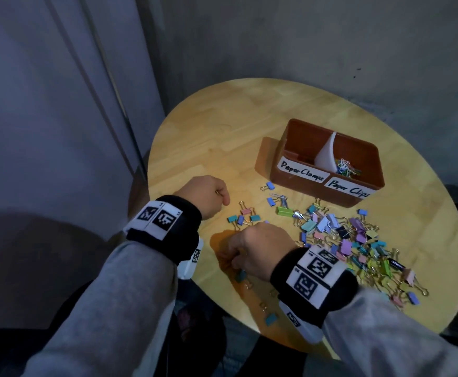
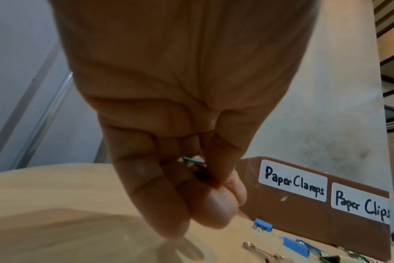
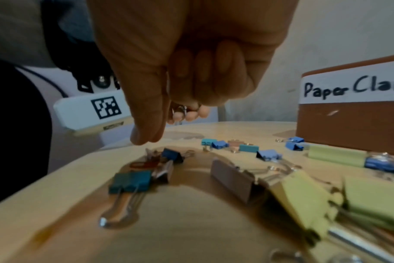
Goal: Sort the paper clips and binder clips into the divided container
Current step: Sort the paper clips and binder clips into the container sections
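Observation:
The brown divided container (image 1: 301,148) stands at the back of the table, labelled "Paper Clamps" on the left and "Paper Clips" on the right. Coloured paper clips (image 1: 346,168) lie in its right compartment. A heap of pastel binder clips (image 1: 358,240) covers the table's right side. My left hand (image 1: 223,201) hovers left of the container, fingers curled round small wire paper clips (image 2: 193,161). My right hand (image 1: 232,263) reaches down near the front edge. Its curled fingers hold a silvery clip (image 3: 180,110), and its thumb and forefinger point down at a red paper clip (image 3: 144,164).
The round wooden table (image 1: 222,126) stands against a grey wall, and its edge runs close to my wrists. Loose binder clips (image 1: 244,217) lie between my two hands. A teal binder clip (image 3: 130,181) and a dark blue one (image 3: 172,155) lie beside the red paper clip.

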A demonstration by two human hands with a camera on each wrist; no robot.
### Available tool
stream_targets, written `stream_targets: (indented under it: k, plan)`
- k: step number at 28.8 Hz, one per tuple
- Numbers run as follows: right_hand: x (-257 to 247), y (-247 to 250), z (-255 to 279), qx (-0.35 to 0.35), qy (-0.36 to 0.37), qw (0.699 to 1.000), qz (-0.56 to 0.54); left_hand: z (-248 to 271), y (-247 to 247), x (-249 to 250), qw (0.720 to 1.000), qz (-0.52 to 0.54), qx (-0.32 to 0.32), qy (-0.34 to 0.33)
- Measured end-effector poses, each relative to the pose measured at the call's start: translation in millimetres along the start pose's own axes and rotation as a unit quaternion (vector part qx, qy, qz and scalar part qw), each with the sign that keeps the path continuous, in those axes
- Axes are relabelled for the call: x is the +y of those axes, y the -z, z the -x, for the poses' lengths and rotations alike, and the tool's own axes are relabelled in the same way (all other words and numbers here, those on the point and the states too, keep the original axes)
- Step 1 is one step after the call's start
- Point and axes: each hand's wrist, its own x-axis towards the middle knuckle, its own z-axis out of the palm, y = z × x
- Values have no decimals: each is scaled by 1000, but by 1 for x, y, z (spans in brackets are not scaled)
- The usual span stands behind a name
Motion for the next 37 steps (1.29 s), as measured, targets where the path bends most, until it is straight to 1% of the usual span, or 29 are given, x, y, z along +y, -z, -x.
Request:
stream_targets:
  k: [4, 11, 15, 20, 26, 32, 33, 35, 37]
  plan:
    - [-3, -7, -4, -16, -5, 1000, 25, -2, 1, -1, 1000, -5, -6, -8]
    - [-15, -10, -9, -38, 4, 992, 119, -2, 4, 3, 1000, 2, -4, -25]
    - [-13, -9, -12, -19, -22, 993, 117, -2, 1, 4, 999, 12, -3, -32]
    - [-12, -11, -6, -49, -25, 990, 127, -5, 3, 0, 999, 10, -1, -41]
    - [-7, -8, -1, -44, -26, 989, 142, -5, 3, 2, 999, 19, 1, -32]
    - [-4, -9, -8, -58, -33, 991, 117, -6, -1, 7, 999, 15, 2, -32]
    - [-1, -8, -7, -49, -37, 992, 107, -7, -1, 6, 999, 18, 3, -31]
    - [10, -2, 1, 10, -55, 997, 59, -9, -3, 5, 999, 27, 5, -26]
    - [29, 5, 17, 78, -109, 989, -58, -10, -5, 4, 999, 45, 13, -16]
